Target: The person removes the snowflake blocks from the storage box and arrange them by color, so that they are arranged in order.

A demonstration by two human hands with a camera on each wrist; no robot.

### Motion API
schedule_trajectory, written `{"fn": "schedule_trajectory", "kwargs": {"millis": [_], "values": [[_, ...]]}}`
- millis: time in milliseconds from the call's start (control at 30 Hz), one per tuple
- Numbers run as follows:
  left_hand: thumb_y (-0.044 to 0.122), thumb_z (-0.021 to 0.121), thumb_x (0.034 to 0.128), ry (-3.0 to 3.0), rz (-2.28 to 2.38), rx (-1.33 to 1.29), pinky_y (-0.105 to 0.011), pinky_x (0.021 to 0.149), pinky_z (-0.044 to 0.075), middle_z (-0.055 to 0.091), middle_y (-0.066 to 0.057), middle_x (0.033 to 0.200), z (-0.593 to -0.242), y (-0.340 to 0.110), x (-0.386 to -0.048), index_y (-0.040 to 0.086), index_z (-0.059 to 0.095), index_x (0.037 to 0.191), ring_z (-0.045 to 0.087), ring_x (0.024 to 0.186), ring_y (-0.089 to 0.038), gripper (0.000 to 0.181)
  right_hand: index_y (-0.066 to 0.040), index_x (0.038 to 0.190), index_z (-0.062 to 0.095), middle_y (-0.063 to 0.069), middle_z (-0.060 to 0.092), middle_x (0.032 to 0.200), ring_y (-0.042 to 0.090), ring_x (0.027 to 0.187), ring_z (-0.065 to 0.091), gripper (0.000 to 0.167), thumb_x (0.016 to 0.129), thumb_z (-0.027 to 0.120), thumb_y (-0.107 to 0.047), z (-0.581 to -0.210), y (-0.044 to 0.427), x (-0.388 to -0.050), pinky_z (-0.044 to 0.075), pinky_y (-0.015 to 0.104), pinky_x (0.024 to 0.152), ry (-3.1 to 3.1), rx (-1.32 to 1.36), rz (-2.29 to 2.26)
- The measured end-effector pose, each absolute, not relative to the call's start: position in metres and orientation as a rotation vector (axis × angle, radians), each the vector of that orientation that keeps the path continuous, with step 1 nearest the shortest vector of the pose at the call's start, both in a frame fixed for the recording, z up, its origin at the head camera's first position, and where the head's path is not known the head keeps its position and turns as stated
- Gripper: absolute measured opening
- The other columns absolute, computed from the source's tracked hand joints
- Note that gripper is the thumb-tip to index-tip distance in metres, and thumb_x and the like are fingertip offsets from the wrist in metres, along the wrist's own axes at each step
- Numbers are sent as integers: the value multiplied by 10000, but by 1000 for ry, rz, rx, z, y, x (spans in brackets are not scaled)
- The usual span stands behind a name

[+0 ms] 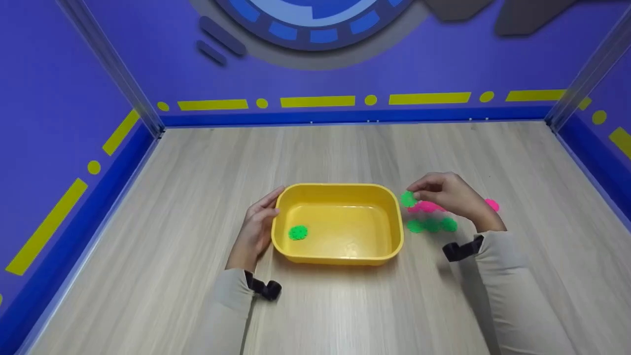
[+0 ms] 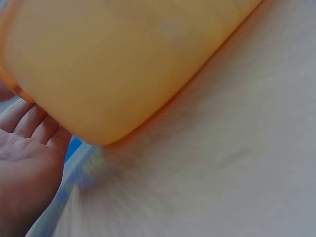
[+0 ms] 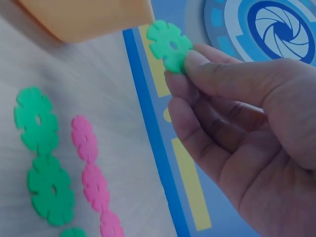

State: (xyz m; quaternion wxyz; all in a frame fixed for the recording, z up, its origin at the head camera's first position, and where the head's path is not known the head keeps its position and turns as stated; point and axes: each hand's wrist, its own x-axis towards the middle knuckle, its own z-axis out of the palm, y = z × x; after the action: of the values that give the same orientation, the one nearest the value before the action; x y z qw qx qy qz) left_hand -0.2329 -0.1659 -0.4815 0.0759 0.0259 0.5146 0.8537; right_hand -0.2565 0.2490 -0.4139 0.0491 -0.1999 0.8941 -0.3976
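A yellow plastic basin (image 1: 340, 260) stands on the table, tilted slightly, with a green snowflake disc (image 1: 298, 232) lying inside at its left. My left hand (image 1: 255, 229) holds the basin by its left side, the thumb at the rim and the fingers along the outer wall. Just beyond the right rim, my right hand (image 1: 448, 193) pinches another green notched disc (image 3: 170, 45) between thumb and forefinger. Below that hand lie a row of green discs (image 3: 51, 190) and a row of pink discs (image 3: 95, 186), partly hidden by it in the head view.
A single pink disc (image 1: 492, 204) shows to the right, behind my right wrist. Blue panels with yellow dashes (image 1: 318, 101) border the wood-grain table (image 1: 315, 158) at the back and both sides. Black wrist straps (image 1: 462, 250) sit over the beige sleeves.
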Motion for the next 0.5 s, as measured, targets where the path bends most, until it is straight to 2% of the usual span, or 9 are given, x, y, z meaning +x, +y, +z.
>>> {"fn": "schedule_trajectory", "kwargs": {"millis": [200,500], "values": [[-95,422,844,1530,2566,94,-386,1161,284,327,-173,1543,-481,-166,-232,-66,346,1446,323,1420,-248,608,-63,1056,732,108,701,1001,53,828,601,190,886,667,-116,-415,259,-253,497,96,747,2770,-563,-1185],[-97,431,841,1533,2569,92,-384,1158,289,327,-177,1542,-480,-166,-231,-70,346,1444,326,1418,-251,610,-70,1067,731,125,708,1056,59,866,611,204,901,656,-162,-418,275,-244,487,88,735,2823,-429,-1145]]}}
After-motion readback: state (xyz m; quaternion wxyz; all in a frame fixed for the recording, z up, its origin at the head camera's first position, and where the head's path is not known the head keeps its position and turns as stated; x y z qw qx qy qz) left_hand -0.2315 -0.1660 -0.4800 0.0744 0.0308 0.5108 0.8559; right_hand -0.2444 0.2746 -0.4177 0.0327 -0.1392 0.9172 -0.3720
